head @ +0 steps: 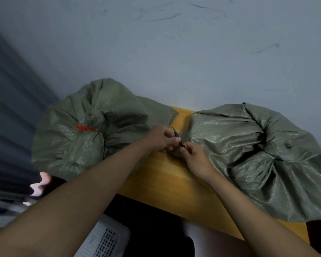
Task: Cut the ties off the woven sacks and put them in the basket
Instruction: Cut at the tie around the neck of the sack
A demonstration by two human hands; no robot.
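Two green woven sacks lie on a yellow wooden table [167, 179]. The left sack [78, 145] has its neck bunched and bound with an orange tie [86, 128]. The right sack [248, 160] shows a gathered neck with no tie visible on it. Between the sacks, my left hand [161, 139] and my right hand [195, 158] meet over the table and pinch a thin dark strip [177, 136], probably a black tie, at its two ends. A white perforated basket [104, 238] sits low under my left forearm.
A pale wall rises right behind the table. Dark corrugated panels run along the left side. Below the table's near edge lie a dark area and something pale at the left.
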